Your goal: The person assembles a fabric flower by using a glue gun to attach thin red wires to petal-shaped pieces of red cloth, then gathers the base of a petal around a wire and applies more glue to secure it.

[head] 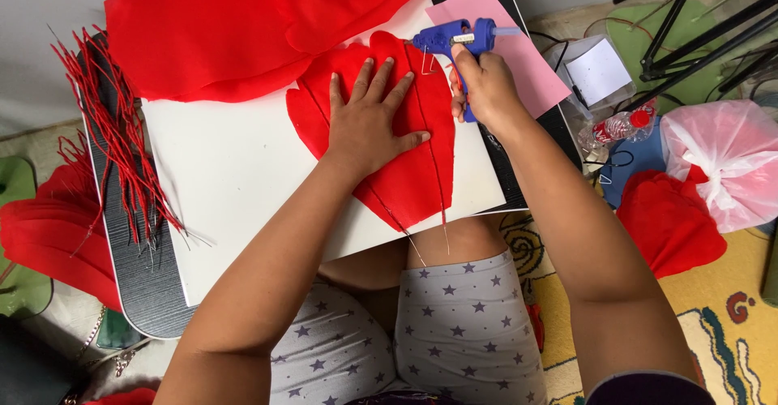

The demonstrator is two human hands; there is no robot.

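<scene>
Left arm: bare, reaching forward from the lower left, the forearm running up and to the right, the wrist nearly straight.
Left hand point(370, 121): palm down and flat, fingers point(357, 81) spread and pointing away from the body, the thumb stretched out to the right.
Right arm: bare, coming in from the lower right, the forearm angled up and to the left, a dark sleeve edge at the upper arm.
Right hand point(484, 87): closed in a fist-like grip, knuckles upward, fingers curled in, just to the right of the left hand and not touching it.
Legs: both thighs lie below the arms, bent at the knees.
</scene>
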